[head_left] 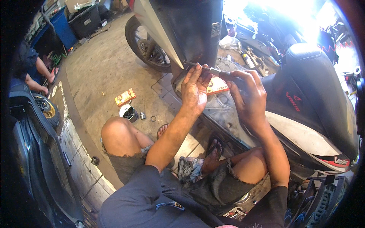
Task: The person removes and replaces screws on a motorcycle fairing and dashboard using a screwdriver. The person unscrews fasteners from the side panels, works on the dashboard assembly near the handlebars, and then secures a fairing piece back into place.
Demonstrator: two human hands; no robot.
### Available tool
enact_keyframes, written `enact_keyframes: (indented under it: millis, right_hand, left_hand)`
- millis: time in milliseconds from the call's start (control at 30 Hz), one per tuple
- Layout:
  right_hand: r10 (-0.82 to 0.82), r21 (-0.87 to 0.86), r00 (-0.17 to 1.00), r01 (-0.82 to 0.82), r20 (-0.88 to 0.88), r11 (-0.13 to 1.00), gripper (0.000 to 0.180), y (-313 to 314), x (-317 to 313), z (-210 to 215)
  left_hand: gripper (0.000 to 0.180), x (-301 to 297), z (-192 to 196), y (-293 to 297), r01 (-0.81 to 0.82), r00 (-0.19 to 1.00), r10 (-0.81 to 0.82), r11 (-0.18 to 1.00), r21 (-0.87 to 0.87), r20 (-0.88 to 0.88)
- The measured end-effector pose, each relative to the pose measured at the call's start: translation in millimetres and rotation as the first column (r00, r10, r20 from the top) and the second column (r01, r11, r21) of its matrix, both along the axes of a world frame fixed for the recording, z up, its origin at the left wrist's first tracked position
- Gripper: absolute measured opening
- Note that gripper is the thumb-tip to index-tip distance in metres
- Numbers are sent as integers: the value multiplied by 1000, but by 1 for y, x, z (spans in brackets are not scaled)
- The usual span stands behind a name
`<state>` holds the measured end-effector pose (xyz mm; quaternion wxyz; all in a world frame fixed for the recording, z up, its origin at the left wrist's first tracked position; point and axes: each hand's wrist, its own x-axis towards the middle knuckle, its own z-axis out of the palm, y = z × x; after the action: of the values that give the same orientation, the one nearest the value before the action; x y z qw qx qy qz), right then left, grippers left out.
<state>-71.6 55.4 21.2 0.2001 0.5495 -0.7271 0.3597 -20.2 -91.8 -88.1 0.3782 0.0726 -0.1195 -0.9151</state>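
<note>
My right hand (249,93) is closed round the dark handle of a screwdriver (215,71), which has a bright metal collar. The thin shaft points left, toward the lower edge of the scooter's front panel (195,30). My left hand (194,89) has its palm turned up and its fingers bent round the shaft near that edge. Its thumb is partly hidden, and so is the spot where the tip ends. Just below the screwdriver, a red and yellow box (216,86) lies on the scooter's grey footboard (224,114).
On the floor are another red and yellow box (125,97), a white tub with dark contents (128,113), a metal socket (143,115) and a small ring (153,118). The scooter's black seat (319,83) rises at right. A second scooter (36,159) and a person's legs (42,72) are at left.
</note>
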Motion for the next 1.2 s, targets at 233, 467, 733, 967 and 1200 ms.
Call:
enact_keyframes:
  millis: [233, 467, 733, 967, 1200]
  right_hand:
    - [75, -18, 996, -75, 49, 997, 49, 0, -2, 0]
    - [-234, 248, 907, 152, 349, 957, 43, 2, 4, 4]
    - [48, 1, 999, -48, 7, 999, 40, -2, -6, -3]
    - [-180, 109, 943, 155, 281, 982, 41, -3, 4, -7]
    - [21, -32, 976, -15, 215, 999, 46, -3, -5, -8]
  left_hand:
    - [24, 2, 0, -5, -27, 1000, 27, 1000, -8, 0]
    - [26, -1, -2, -3, 1, 999, -2, 1000, -12, -44]
    - [23, -3, -9, -12, -23, 999, 23, 1000, 12, -22]
    - [22, -3, -8, -10, -12, 1000, 12, 1000, -1, -19]
    - [27, 0, -1, 0, 97, 995, -97, 995, 13, 20]
